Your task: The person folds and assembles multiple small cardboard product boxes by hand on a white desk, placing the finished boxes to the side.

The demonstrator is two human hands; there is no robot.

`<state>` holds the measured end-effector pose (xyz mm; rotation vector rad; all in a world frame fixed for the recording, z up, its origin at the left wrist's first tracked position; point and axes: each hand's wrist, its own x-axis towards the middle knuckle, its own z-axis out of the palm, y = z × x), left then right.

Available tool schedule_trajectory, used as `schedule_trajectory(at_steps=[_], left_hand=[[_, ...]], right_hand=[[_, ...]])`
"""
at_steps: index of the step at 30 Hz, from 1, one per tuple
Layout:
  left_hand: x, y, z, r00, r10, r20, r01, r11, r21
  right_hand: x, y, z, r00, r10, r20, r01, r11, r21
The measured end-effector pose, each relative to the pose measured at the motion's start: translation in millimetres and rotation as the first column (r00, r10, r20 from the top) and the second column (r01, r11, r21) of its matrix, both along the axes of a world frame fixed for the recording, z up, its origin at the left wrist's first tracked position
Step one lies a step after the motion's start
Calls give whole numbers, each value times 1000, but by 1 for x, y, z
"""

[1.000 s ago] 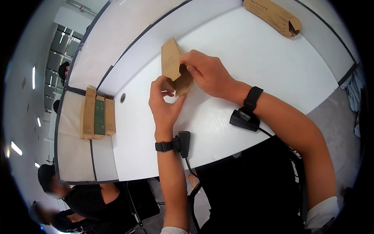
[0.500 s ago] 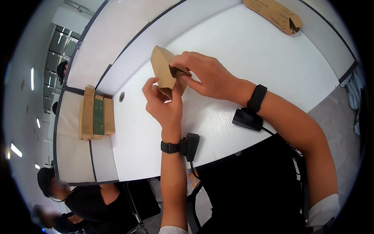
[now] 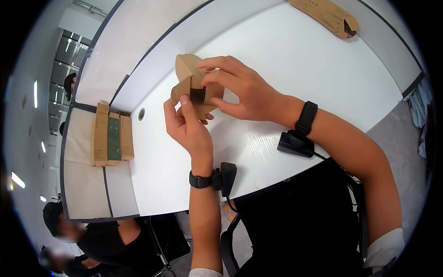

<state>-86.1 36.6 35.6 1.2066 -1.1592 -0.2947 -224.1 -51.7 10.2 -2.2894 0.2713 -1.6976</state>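
Above the white table I have a small brown cardboard box, tilted so that its near end faces me. This end stands open, with flaps folded out around a dark inside. My left hand grips the box from below and left, its thumb on the left flap and its other fingers partly hidden behind. From the right, my right hand is bent around the same end. Its fingertips touch the upper edge, and its thumb lies by the right flap. Both wrists carry black straps with small black devices and cables.
Several brown and green cartons stand against the left partition. Another long cardboard box lies at the far right of the white table. A round cable hole is near the left edge. Other people sit at lower left.
The box's open end has turned up toward me, and its flaps are now spread apart. My left thumb has shifted onto the left flap, while my right fingers have moved to the upper edge.
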Motion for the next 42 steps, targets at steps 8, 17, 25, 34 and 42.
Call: schedule_trajectory(at_steps=[8, 17, 25, 34, 42], left_hand=[[10, 2, 0, 999, -8, -39, 7, 1000, -19], [9, -4, -9, 958, 45, 283, -17, 995, -101], [13, -5, -7, 846, 90, 526, 12, 982, -187], [0, -9, -16, 987, -156, 26, 156, 988, -4], [26, -5, -16, 893, -345, 288, 375, 925, -58]], right_hand=[[3, 2, 0, 998, 57, -24, -56, 998, 27], [9, 6, -3, 996, 2, 84, -5, 999, 35], [7, 8, 4, 995, -82, 51, 84, 996, -39], [7, -9, -9, 974, -186, -129, 173, 979, -106], [-2, -14, 1, 967, -246, -61, 231, 955, -188]])
